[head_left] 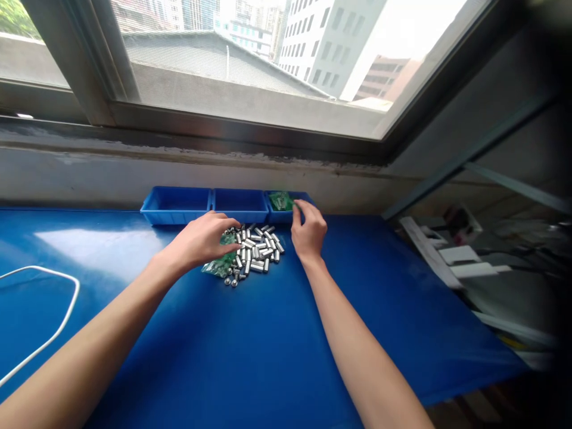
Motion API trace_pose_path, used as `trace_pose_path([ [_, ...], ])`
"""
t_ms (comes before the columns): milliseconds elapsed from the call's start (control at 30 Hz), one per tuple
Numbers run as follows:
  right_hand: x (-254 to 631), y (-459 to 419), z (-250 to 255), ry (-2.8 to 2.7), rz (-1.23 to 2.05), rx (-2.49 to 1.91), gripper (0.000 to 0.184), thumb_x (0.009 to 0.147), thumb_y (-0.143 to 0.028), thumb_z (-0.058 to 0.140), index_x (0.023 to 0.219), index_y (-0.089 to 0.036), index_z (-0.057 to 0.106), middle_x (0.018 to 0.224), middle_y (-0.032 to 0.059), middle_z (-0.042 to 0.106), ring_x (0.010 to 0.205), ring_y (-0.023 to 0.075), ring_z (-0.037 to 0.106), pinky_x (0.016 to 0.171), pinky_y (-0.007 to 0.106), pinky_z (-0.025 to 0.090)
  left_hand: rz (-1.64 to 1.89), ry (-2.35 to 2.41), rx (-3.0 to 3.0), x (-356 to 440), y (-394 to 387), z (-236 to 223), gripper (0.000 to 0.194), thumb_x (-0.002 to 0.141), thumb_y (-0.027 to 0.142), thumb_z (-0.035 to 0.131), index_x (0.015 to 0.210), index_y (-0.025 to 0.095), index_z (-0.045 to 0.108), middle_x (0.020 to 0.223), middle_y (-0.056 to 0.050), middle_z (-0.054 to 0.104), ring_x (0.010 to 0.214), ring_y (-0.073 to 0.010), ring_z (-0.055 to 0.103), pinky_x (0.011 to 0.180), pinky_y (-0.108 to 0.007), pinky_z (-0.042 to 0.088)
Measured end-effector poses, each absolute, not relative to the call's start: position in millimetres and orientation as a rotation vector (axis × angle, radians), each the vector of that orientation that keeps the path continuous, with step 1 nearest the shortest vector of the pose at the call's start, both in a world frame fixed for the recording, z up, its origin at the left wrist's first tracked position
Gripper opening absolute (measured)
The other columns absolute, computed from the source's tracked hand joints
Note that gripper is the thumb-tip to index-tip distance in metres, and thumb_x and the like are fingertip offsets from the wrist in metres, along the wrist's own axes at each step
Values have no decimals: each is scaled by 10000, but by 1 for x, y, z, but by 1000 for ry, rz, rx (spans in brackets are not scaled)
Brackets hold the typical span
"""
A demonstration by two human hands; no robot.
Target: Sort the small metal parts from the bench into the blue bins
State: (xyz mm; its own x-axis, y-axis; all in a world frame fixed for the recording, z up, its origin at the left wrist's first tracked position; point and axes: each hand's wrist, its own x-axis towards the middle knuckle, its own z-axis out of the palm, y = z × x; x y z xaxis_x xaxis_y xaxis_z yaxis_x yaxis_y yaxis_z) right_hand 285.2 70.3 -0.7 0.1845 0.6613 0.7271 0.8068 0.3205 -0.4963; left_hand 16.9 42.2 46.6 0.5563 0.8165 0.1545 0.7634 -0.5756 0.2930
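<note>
My left hand (206, 239) reaches over the left side of a loose pile of short silver metal cylinders (255, 252), its thumb and fingers apart. Under that hand lie green clear plastic packets (218, 264), partly hidden by it. A few small round metal pieces (234, 282) lie at the pile's near edge. My right hand (309, 229) is at the right blue bin, thumb and forefinger pinched on the edge of a green plastic packet (281, 201). The packet is in the bin's opening; the fingertips partly cover its right end.
Two more blue bins, the left one (179, 202) and the middle one (240, 202), join the right bin (304, 196) in a row by the wall. A white cable (74, 292) curves over the blue tabletop (250, 357) at left. A window frame (250, 128) rises behind.
</note>
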Motion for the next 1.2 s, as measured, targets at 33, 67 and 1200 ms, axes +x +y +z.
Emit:
trace_pose_path([
  [33, 285, 72, -4, -1609, -178, -1427, 375, 1008, -385, 442, 1172, -170, 703, 1222, 134, 707, 1238, 286, 597, 1103, 450, 435, 383, 1345, 2598, 17, 42, 46, 524, 874, 528, 616, 1283, 202, 650, 1239, -117, 685, 1152, -322, 616, 932, -400, 516],
  [67, 285, 72, -6, -1676, -174, -1456, 402, 1009, -390, 438, 1226, -156, 682, 1261, 132, 693, 1285, 287, 565, 1126, 451, 415, 362, 1352, 2596, 17, 43, 46, 525, 874, 531, 617, 1282, 203, 649, 1230, -114, 687, 1140, -319, 626, 924, -395, 517],
  [1200, 245, 29, 18, -1373, 1383, -930, 324, 753, -392, 830, 999, -203, 735, 914, 35, 764, 757, 172, 703, 645, 272, 570, 1154, 1021, 1616, 31, 40, 59, 560, 707, 531, 816, 1115, 160, 718, 920, -84, 728, 790, -216, 720, 676, -271, 560],
])
